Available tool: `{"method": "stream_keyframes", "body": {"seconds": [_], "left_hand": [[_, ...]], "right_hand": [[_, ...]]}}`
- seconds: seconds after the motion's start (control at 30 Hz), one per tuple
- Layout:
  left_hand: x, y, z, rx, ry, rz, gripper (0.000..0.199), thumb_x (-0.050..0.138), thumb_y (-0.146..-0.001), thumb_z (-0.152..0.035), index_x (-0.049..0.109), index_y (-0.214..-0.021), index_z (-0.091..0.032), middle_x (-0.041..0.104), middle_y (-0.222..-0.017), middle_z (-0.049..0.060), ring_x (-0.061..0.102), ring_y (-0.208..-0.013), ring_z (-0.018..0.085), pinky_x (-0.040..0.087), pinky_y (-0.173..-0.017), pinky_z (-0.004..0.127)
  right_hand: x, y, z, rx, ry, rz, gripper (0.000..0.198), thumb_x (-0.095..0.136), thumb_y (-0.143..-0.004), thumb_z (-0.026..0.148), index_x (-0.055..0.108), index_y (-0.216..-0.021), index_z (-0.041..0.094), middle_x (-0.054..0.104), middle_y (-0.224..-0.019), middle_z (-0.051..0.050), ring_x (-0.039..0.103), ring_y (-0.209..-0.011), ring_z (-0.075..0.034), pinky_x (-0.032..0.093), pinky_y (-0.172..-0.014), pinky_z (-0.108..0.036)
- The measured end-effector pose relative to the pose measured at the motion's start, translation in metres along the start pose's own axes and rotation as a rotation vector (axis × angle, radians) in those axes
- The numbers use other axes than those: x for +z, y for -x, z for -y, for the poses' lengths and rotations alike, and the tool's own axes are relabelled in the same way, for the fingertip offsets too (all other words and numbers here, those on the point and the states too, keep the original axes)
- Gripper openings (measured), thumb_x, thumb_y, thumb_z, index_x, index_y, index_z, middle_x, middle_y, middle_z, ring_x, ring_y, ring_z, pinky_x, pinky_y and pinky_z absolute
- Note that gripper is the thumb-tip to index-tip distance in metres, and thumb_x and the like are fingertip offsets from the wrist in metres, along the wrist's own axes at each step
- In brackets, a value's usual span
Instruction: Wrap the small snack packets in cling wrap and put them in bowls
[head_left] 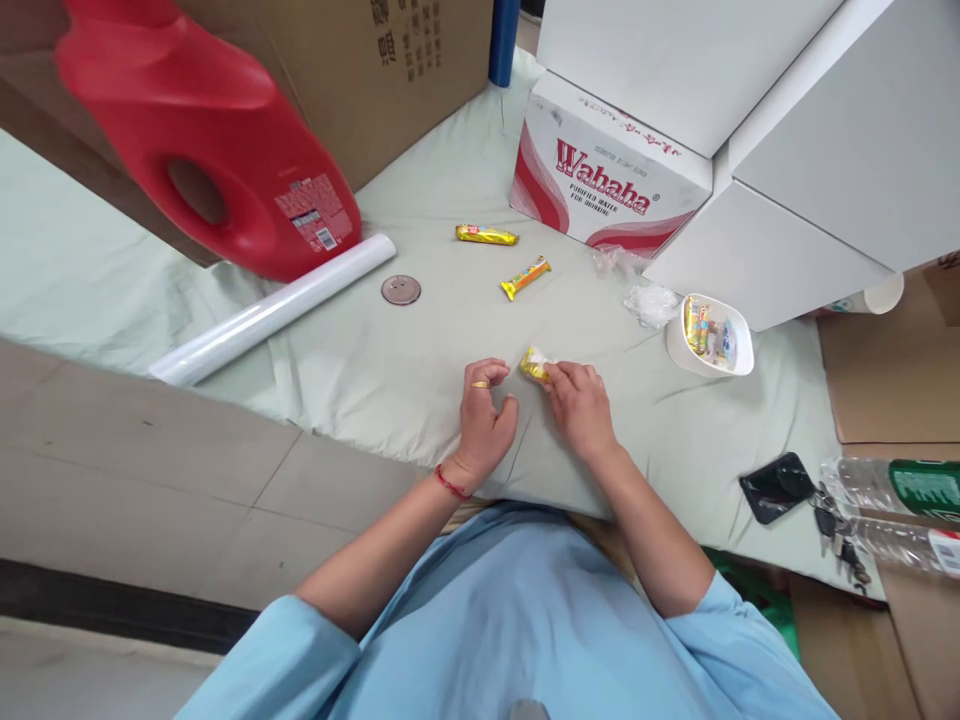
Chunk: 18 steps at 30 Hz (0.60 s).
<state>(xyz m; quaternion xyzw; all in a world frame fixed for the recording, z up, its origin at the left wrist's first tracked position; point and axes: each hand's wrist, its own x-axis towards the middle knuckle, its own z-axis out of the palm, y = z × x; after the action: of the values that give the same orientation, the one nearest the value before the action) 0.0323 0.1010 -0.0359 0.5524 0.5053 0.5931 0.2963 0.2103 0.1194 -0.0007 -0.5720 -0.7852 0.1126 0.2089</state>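
Yel. packet (533, 366), 1, over table (420, 375): R hand (581, 405) at its 4 o'clock, fingers clamped on it. L hand (487, 420), 8 o'clock: fingers curled, thumb apart. Snack bars (526, 278), 2, approx. 11 & 12 o'clock. Wht tub (694, 363), 3 o'clock.

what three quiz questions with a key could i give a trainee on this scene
1. Which hand holds the yellow packet?
A) left hand
B) right hand
C) neither
2. True or false: the white roll lies beside the red bottle.
3. Fill in: ____ wrapped bars lie loose between the hands and the Wahaha box.

Key: 1. B; 2. true; 3. two.
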Motion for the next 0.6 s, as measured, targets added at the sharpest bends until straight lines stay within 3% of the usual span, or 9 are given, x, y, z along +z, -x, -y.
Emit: {"method": "stream_keyframes", "body": {"seconds": [0.13,0.2,0.27,0.37,0.47,0.6], "left_hand": [[-0.001,0.002,-0.014,-0.285,0.235,0.071,0.039,0.070,-0.090,-0.028,0.056,-0.126,-0.024,0.059,-0.136,0.011,0.062,-0.127,0.024,0.058,-0.099,0.041],[0.002,0.001,-0.020,-0.432,0.405,0.182,0.048,0.075,-0.090,-0.037,0.055,-0.131,-0.023,0.063,-0.138,0.013,0.065,-0.126,0.025,0.058,-0.102,0.042],[0.008,0.000,-0.023,-0.532,0.502,0.287,0.051,0.079,-0.087,-0.040,0.058,-0.129,-0.021,0.070,-0.133,0.013,0.070,-0.120,0.026,0.058,-0.103,0.044],[0.017,0.000,-0.025,-0.602,0.472,0.310,0.047,0.083,-0.081,-0.038,0.064,-0.119,-0.018,0.076,-0.120,0.011,0.074,-0.109,0.026,0.058,-0.102,0.044],[0.024,0.002,-0.024,-0.606,0.397,0.270,0.043,0.083,-0.078,-0.035,0.066,-0.114,-0.019,0.078,-0.116,0.009,0.074,-0.108,0.026,0.057,-0.103,0.044],[0.026,0.005,-0.027,-0.580,0.398,0.374,0.042,0.079,-0.081,-0.036,0.066,-0.117,-0.019,0.078,-0.116,0.010,0.074,-0.109,0.026,0.057,-0.103,0.043]], "right_hand": [[-0.019,0.000,-0.003,0.218,-0.675,-0.101,0.035,0.064,-0.101,0.049,0.076,-0.125,0.027,0.076,-0.122,-0.009,0.067,-0.110,-0.028,0.055,-0.099,-0.043],[-0.022,0.002,-0.001,0.368,-1.016,-0.056,0.039,0.074,-0.092,0.056,0.077,-0.119,0.027,0.078,-0.117,-0.006,0.071,-0.104,-0.026,0.057,-0.095,-0.040],[-0.021,0.006,0.003,0.476,-1.218,0.006,0.047,0.083,-0.083,0.058,0.077,-0.117,0.027,0.080,-0.110,-0.005,0.072,-0.100,-0.025,0.058,-0.092,-0.039],[-0.014,0.012,0.008,0.508,-1.271,0.025,0.052,0.084,-0.081,0.061,0.075,-0.120,0.028,0.080,-0.108,-0.004,0.073,-0.098,-0.025,0.059,-0.092,-0.040],[-0.007,0.022,0.011,0.423,-1.148,0.004,0.051,0.081,-0.085,0.059,0.073,-0.126,0.029,0.078,-0.116,-0.004,0.072,-0.106,-0.025,0.057,-0.099,-0.041],[-0.006,0.031,0.006,0.361,-1.021,0.009,0.053,0.075,-0.091,0.060,0.070,-0.132,0.028,0.077,-0.120,-0.006,0.071,-0.105,-0.026,0.057,-0.098,-0.041]]}}
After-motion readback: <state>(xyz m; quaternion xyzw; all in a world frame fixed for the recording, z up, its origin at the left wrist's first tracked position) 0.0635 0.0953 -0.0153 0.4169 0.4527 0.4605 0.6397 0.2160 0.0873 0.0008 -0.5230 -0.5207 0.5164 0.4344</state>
